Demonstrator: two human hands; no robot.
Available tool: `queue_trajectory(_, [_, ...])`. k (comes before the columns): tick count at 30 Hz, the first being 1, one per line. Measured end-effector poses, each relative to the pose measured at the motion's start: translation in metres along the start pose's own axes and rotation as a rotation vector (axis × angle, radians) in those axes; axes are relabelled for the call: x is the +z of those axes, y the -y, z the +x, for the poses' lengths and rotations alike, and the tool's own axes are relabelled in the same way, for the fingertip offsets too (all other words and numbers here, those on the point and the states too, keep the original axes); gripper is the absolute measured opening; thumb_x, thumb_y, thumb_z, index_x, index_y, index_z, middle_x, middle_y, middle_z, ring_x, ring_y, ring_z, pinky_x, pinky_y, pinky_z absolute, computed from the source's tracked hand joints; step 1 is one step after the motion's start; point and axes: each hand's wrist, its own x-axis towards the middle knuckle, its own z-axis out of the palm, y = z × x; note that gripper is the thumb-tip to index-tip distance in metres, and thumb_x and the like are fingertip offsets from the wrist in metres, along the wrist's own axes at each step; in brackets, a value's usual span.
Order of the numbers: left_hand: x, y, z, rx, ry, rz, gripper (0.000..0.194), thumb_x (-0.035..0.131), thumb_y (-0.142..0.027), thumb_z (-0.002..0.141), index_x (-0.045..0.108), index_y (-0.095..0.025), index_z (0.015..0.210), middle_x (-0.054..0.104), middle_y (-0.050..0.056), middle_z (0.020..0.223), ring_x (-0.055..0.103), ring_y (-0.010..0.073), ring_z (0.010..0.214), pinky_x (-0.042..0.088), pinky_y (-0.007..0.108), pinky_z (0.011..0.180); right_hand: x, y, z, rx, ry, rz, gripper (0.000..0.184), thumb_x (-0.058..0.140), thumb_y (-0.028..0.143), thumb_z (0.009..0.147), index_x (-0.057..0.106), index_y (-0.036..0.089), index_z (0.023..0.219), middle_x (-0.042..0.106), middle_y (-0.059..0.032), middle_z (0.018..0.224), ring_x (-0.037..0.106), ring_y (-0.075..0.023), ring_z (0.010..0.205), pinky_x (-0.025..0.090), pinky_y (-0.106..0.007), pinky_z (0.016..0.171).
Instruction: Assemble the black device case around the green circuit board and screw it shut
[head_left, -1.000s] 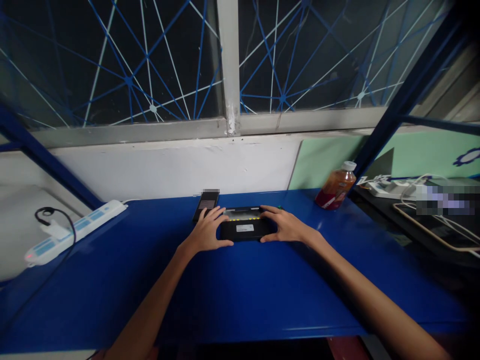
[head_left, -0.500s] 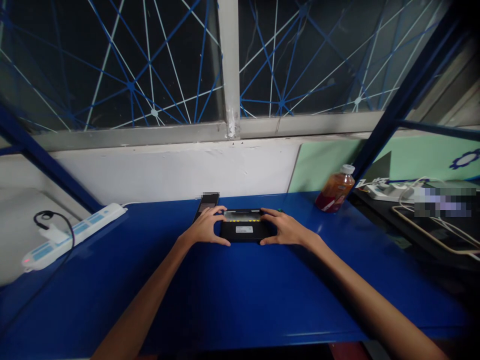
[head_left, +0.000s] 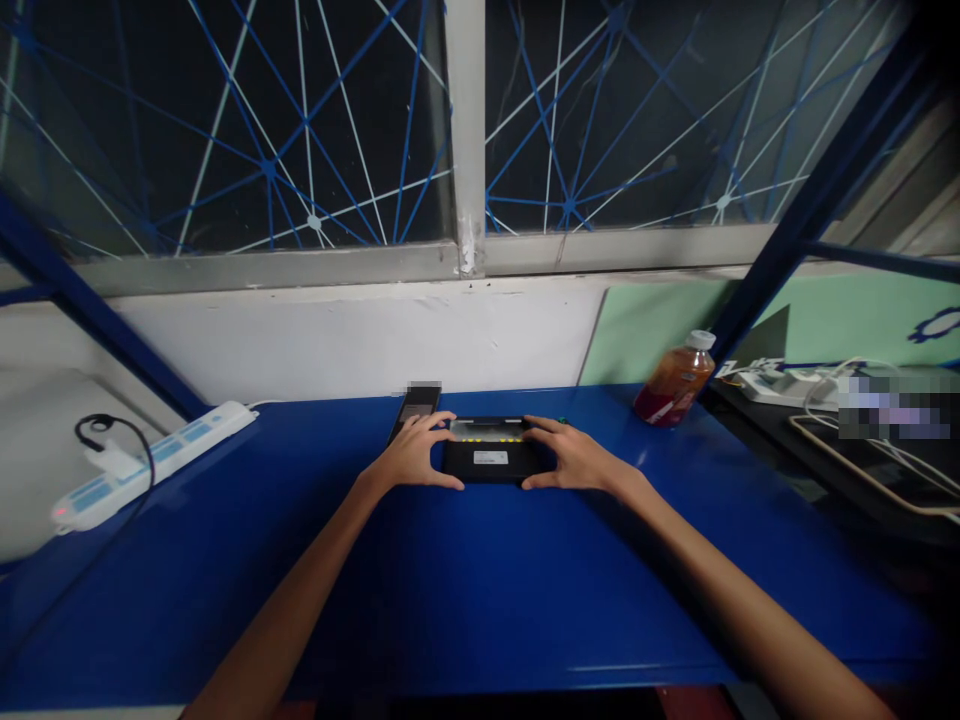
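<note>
A flat black box [head_left: 491, 472] with a white label on its face and a clear window edged with yellow marks sits on the blue table [head_left: 480, 590]. My left hand [head_left: 412, 452] grips its left side, thumb at the near edge and fingers at the far edge. On the opposite side my right hand [head_left: 571, 457] holds the box the same way. Behind my left hand a dark phone-like slab [head_left: 421, 398] leans near the wall, its lower part hidden by my fingers. A small green item [head_left: 562, 421] shows just beyond my right hand.
At the left lies a white power strip [head_left: 172, 458] with a plugged-in black cable [head_left: 150, 470]. Toward the back right stands a bottle of reddish drink [head_left: 675, 382]. Farther right, white cables [head_left: 862, 435] lie on a black surface. Blue frame posts [head_left: 806, 190] slope up at both sides.
The whole view has shifted slightly, with things appearing a little farther right. Both hands keep the same hold on the black box.
</note>
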Motion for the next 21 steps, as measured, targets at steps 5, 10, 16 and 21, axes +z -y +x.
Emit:
queue_trajectory(5, [0.001, -0.003, -0.001, 0.001, -0.022, 0.052, 0.069, 0.068, -0.074, 0.057, 0.067, -0.025, 0.106, 0.049, 0.011, 0.138, 0.047, 0.0392, 0.122, 0.018, 0.066, 0.108, 0.0, -0.001, 0.0, -0.007, -0.007, -0.013, 0.079, 0.068, 0.069, 0.066, 0.059, 0.017, 0.124, 0.044, -0.0204, 0.144, 0.056, -0.0386, 0.117, 0.044, -0.055, 0.097])
queue_trajectory(10, [0.0, -0.013, -0.004, -0.01, -0.011, 0.089, 0.071, 0.066, -0.077, 0.058, 0.067, -0.024, 0.106, 0.05, 0.013, 0.137, 0.045, 0.0389, 0.126, 0.007, 0.068, 0.11, -0.003, 0.0, -0.001, -0.024, 0.016, -0.026, 0.079, 0.067, 0.068, 0.067, 0.058, 0.016, 0.124, 0.043, -0.0208, 0.144, 0.055, -0.0377, 0.119, 0.044, -0.053, 0.098])
queue_trajectory(16, [-0.005, -0.031, -0.014, -0.012, 0.007, 0.135, 0.075, 0.063, -0.079, 0.059, 0.067, -0.023, 0.108, 0.054, 0.015, 0.133, 0.045, 0.039, 0.125, -0.002, 0.069, 0.109, -0.009, 0.005, -0.006, -0.031, 0.059, 0.001, 0.078, 0.071, 0.065, 0.064, 0.059, 0.017, 0.124, 0.043, -0.0199, 0.144, 0.054, -0.0373, 0.12, 0.044, -0.052, 0.097])
queue_trajectory(21, [-0.007, -0.034, -0.019, -0.018, 0.005, 0.115, 0.071, 0.063, -0.079, 0.061, 0.067, -0.025, 0.107, 0.052, 0.014, 0.134, 0.045, 0.0379, 0.126, 0.003, 0.069, 0.109, -0.009, 0.006, -0.007, -0.024, 0.065, 0.053, 0.078, 0.075, 0.061, 0.062, 0.059, 0.018, 0.125, 0.043, -0.0199, 0.145, 0.053, -0.0384, 0.12, 0.045, -0.052, 0.096])
